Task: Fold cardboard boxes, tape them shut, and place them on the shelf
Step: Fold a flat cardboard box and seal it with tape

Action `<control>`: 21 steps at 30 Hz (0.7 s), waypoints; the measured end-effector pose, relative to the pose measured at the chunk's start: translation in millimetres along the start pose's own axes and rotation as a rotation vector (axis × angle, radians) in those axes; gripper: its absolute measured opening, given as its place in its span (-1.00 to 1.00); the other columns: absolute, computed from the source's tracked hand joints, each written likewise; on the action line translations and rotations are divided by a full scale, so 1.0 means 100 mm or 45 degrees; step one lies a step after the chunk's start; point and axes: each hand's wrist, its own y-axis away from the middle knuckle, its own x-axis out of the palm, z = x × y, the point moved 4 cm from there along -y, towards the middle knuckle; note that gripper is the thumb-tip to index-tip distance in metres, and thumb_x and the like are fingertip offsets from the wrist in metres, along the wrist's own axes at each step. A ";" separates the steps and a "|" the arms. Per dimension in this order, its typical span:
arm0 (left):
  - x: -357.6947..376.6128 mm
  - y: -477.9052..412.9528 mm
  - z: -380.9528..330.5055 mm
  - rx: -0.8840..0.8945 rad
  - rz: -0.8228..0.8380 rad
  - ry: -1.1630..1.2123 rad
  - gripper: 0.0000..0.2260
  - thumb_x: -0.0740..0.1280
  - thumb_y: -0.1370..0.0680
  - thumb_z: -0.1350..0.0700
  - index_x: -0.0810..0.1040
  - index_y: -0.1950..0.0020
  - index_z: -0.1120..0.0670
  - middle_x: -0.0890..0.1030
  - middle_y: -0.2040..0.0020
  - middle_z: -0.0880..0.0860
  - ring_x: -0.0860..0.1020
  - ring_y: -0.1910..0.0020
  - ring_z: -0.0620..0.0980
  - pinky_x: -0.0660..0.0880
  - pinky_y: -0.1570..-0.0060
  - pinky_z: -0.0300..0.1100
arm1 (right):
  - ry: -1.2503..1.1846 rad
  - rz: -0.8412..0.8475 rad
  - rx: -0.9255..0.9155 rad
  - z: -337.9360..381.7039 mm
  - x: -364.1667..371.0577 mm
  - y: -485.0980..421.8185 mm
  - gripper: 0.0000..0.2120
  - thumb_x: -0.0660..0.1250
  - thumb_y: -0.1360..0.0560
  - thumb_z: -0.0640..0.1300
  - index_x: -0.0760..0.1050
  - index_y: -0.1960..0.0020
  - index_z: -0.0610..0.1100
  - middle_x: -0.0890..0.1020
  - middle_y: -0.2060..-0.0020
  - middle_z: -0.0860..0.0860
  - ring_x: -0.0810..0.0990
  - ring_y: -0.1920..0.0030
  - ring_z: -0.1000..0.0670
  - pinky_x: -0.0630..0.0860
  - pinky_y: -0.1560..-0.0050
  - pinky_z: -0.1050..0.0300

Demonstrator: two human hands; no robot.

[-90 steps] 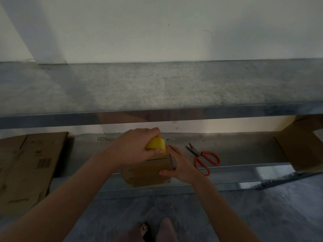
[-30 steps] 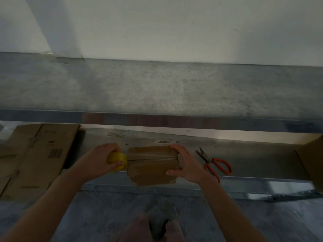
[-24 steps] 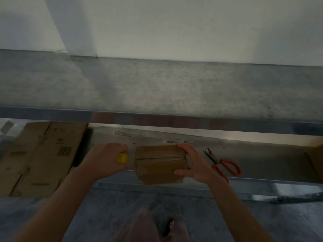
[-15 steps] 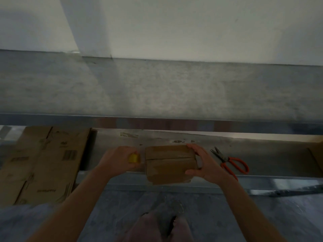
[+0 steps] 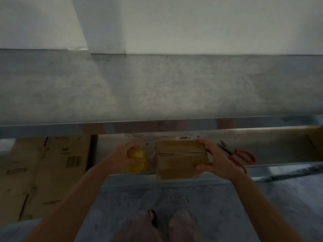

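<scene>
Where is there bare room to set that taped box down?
The upper shelf is bare all along. Below, a free stretch lies between the scissors and the cardboard at far right. Crowded around the box, between tape roll and scissors.

One taped box [image 5: 181,158], one roll of tape [image 5: 138,161] and one pair of scissors [image 5: 237,157] were counted. Two hands were seen, a left hand [image 5: 120,154] and a right hand [image 5: 220,163]. Two shelves were made out, an upper shelf [image 5: 157,88] and a lower shelf [image 5: 279,151]. The flat cartons [image 5: 47,172] could not be counted.
</scene>
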 end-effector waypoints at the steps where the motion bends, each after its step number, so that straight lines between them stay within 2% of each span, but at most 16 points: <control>1: -0.04 0.01 0.04 0.012 0.025 -0.008 -0.69 0.52 -0.39 -0.04 0.53 -0.07 -0.15 0.57 -0.06 -0.14 0.54 -0.04 -0.13 0.54 -0.05 -0.09 | -0.004 -0.008 -0.003 0.01 0.00 0.00 -0.10 0.54 -0.21 0.35 0.16 -0.42 0.32 0.28 -0.42 0.11 0.36 -0.39 0.09 0.48 -0.31 0.04; 4: -0.07 -0.02 0.05 0.055 0.006 -0.274 -0.67 0.47 -0.37 -0.14 0.53 -0.09 -0.14 0.56 -0.09 -0.14 0.53 -0.05 -0.12 0.50 -0.09 -0.12 | -0.018 -0.019 -0.008 0.04 0.01 0.02 -0.10 0.52 -0.20 0.38 0.17 -0.42 0.31 0.28 -0.40 0.19 0.35 -0.38 0.14 0.47 -0.30 0.11; 7: -0.06 -0.11 -0.04 0.116 -0.084 -0.486 -0.67 0.46 -0.42 -0.01 0.50 -0.15 -0.10 0.50 -0.16 -0.09 0.48 -0.09 -0.06 0.46 -0.08 -0.09 | -0.021 -0.025 -0.005 0.04 0.01 0.01 -0.09 0.52 -0.20 0.39 0.17 -0.43 0.26 0.27 -0.38 0.23 0.35 -0.37 0.18 0.46 -0.29 0.19; 8: -0.06 -0.11 -0.05 0.120 -0.088 -0.488 -0.67 0.46 -0.41 -0.03 0.50 -0.14 -0.11 0.49 -0.17 -0.10 0.48 -0.09 -0.06 0.46 -0.07 -0.08 | -0.022 -0.026 -0.005 0.04 0.00 0.01 -0.09 0.51 -0.20 0.39 0.17 -0.43 0.26 0.26 -0.38 0.24 0.34 -0.37 0.19 0.45 -0.28 0.23; 10: -0.08 -0.09 0.00 0.111 -0.075 -0.397 -0.63 0.44 -0.32 -0.20 0.51 -0.07 -0.15 0.49 -0.15 -0.13 0.48 -0.08 -0.09 0.48 -0.08 -0.09 | -0.019 -0.021 -0.004 0.04 0.00 0.01 -0.09 0.50 -0.20 0.40 0.16 -0.42 0.27 0.25 -0.38 0.24 0.33 -0.37 0.22 0.44 -0.25 0.32; 12: -0.09 -0.02 0.07 0.064 -0.078 -0.208 -0.58 0.40 -0.24 -0.30 0.52 -0.01 -0.16 0.49 -0.12 -0.16 0.49 -0.08 -0.14 0.48 -0.07 -0.14 | -0.015 -0.015 -0.009 0.03 -0.01 0.00 -0.09 0.51 -0.22 0.38 0.16 -0.44 0.27 0.25 -0.41 0.19 0.32 -0.38 0.22 0.43 -0.28 0.29; 14: -0.06 0.01 0.09 0.046 -0.093 -0.119 -0.62 0.48 -0.26 -0.21 0.54 0.00 -0.14 0.51 -0.08 -0.17 0.49 -0.06 -0.18 0.47 -0.06 -0.16 | -0.002 -0.013 -0.024 0.02 -0.03 -0.03 -0.10 0.54 -0.26 0.29 0.16 -0.46 0.24 0.22 -0.46 0.13 0.30 -0.40 0.22 0.41 -0.30 0.32; 16: 0.00 0.01 0.04 0.056 -0.099 -0.141 -0.70 0.55 -0.33 -0.04 0.55 0.01 -0.12 0.53 -0.05 -0.17 0.50 -0.04 -0.20 0.47 -0.07 -0.17 | 0.038 0.008 -0.036 0.05 -0.04 -0.03 -0.12 0.55 -0.30 0.21 0.14 -0.47 0.22 0.16 -0.50 0.09 0.29 -0.40 0.18 0.36 -0.26 0.43; 18: 0.05 0.01 -0.03 0.067 -0.108 -0.177 -0.73 0.55 -0.36 0.05 0.54 0.04 -0.13 0.54 -0.02 -0.17 0.50 -0.02 -0.22 0.46 -0.05 -0.22 | 0.116 0.012 -0.032 0.07 -0.04 -0.01 -0.12 0.51 -0.32 0.20 0.07 -0.47 0.22 0.09 -0.52 0.09 0.22 -0.43 0.11 0.30 -0.34 0.31; 21: 0.06 0.02 -0.13 0.057 -0.184 -0.130 -0.72 0.57 -0.34 0.08 0.55 0.07 -0.12 0.56 0.01 -0.14 0.52 0.00 -0.21 0.42 0.01 -0.32 | 0.223 -0.013 -0.013 0.08 -0.10 0.03 -0.12 0.43 -0.32 0.33 -0.01 -0.46 0.29 0.01 -0.52 0.13 0.11 -0.42 0.13 0.23 -0.39 0.10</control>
